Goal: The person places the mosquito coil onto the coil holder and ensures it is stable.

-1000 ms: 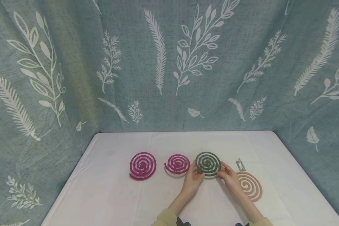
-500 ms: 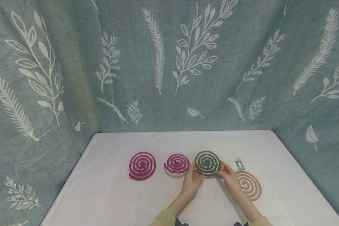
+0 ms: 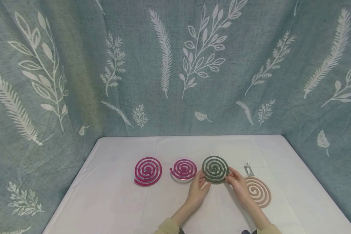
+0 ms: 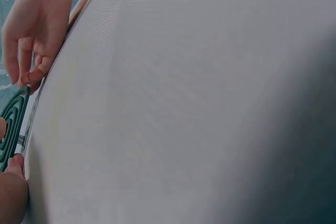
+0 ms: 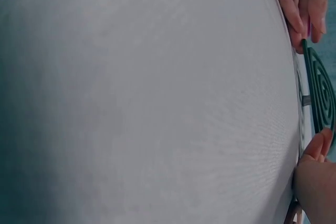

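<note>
A dark green mosquito coil (image 3: 215,169) is held between both hands, a little above the white table. My left hand (image 3: 197,190) holds its left edge, the thumb lying straight just below the rim. My right hand (image 3: 237,183) pinches the opposite edge between thumb and fingers. Beneath the coil, the right wrist view shows a small grey metal piece (image 5: 306,100), mostly hidden. Just left of my left hand, a magenta mosquito coil (image 3: 183,169) stands raised off the table.
Another magenta coil (image 3: 148,171) is farther left. A tan coil (image 3: 264,191) lies partly under my right forearm, with a small metal coil stand (image 3: 248,170) behind it. A patterned blue-green curtain (image 3: 175,71) surrounds the white table (image 3: 111,195).
My left thumb has moved slightly down from the green coil's rim. The coil itself has risen a few pixels at its far edge; my right hand is nearly still.
</note>
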Demonstrator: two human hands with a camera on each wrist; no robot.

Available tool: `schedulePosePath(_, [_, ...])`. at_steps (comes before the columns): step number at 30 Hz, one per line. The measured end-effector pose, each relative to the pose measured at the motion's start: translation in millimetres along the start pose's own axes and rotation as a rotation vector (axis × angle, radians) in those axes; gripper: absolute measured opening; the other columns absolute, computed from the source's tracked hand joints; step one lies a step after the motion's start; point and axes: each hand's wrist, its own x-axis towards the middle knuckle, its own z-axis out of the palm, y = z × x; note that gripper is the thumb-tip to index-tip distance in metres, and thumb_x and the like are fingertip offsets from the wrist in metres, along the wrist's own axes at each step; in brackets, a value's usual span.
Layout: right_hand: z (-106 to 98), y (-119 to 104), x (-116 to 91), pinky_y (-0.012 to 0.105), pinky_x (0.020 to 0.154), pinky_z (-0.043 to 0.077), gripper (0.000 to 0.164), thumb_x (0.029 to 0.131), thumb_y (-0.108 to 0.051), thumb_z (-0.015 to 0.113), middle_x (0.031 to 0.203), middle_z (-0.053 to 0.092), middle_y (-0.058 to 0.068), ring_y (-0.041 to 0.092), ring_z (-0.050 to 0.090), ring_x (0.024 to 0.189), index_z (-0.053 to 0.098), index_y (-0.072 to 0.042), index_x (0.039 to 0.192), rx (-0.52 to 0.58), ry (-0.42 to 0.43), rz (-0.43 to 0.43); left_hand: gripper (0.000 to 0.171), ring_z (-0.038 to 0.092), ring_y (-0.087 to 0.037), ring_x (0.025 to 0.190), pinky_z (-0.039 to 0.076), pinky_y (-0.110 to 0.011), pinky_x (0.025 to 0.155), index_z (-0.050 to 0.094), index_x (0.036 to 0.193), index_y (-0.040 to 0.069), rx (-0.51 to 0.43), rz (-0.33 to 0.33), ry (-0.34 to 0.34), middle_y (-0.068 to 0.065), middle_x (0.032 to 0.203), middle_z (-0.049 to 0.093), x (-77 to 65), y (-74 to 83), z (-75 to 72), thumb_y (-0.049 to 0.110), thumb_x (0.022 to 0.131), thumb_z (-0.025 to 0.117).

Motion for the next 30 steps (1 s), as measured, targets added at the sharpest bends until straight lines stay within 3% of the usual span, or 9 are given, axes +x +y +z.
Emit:
schedulePosePath(13, [-2,-2,-2,0.015,0.073,0.044,0.060,0.091,-0.012,0.055,0.106,0.054,0.003,0.003,0.053,0.083,0.031,0.001,0.145,0.008,-0.001,0.033,0.061,0.049,-0.040,0.122,0.043,-0.037,0.103,0.032,0.142,-0.006,-0.016,-0.046,0.007,-0.024,0.129,0.046,-14.6,10.4,-6.9,0.008,0.089,0.060])
schedulePosePath(23, [0,-4,-7,0.011,0.075,0.044,0.062,0.091,-0.010,0.054,0.115,0.052,0.013,-0.003,0.052,0.082,0.027,0.004,0.145,0.019,0.027,0.021,0.057,0.053,-0.033,0.114,0.045,-0.039,0.101,0.038,0.138,-0.003,-0.011,-0.080,0.014,-0.020,0.123,0.051,-20.0,16.8,-9.2,0.010,0.088,0.061])
schedulePosePath(30, [2,-8,-11,0.013,0.078,0.044,0.062,0.092,-0.013,0.052,0.122,0.051,0.022,-0.005,0.051,0.080,0.026,0.005,0.145,0.003,0.044,0.026,0.053,0.054,-0.035,0.114,0.046,-0.040,0.100,0.040,0.136,-0.007,-0.055,-0.046,-0.008,-0.022,0.123,0.052,-20.5,22.8,-11.3,0.009,0.090,0.060])
